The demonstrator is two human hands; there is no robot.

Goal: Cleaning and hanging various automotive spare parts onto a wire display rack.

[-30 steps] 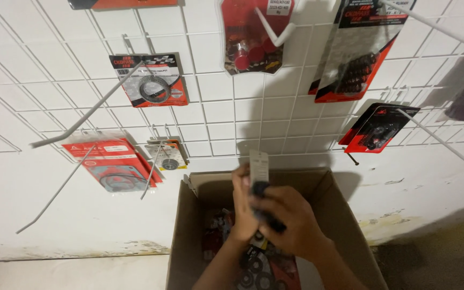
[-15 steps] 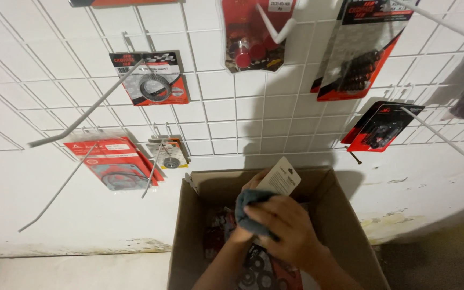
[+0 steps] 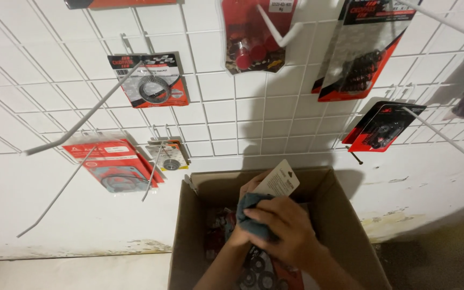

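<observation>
Pressing a blue-grey cloth (image 3: 253,217) against a carded packet (image 3: 278,182), the right hand (image 3: 291,233) sat on top with its fingers curled down over the fabric, gripping it firmly. And there was the packet itself, poking up out of the bundle, its pale card back tilted to the right with a small hanging slot near the top, held just above the open cardboard box (image 3: 339,215). The left hand (image 3: 245,215) was tucked underneath and behind, mostly hidden by the cloth and the other hand, fingers wrapped round the packet's lower part as far as could be told. Down inside the box lay more packets in red and black, with dark rings showing at the bottom edge of the view. Behind the box ran a white wire grid panel (image 3: 216,123) fixed to a white wall, long bare hooks jutting out of it. Hanging there: a red gasket packet (image 3: 115,165) low on the left, a small bearing packet (image 3: 170,156) just beside it, a packet with a metal ring (image 3: 150,80) higher up, a bag of red caps (image 3: 253,37) at top centre, a tall red and black packet (image 3: 366,48) at upper right, and a smaller black and red packet (image 3: 382,128) below that one.
</observation>
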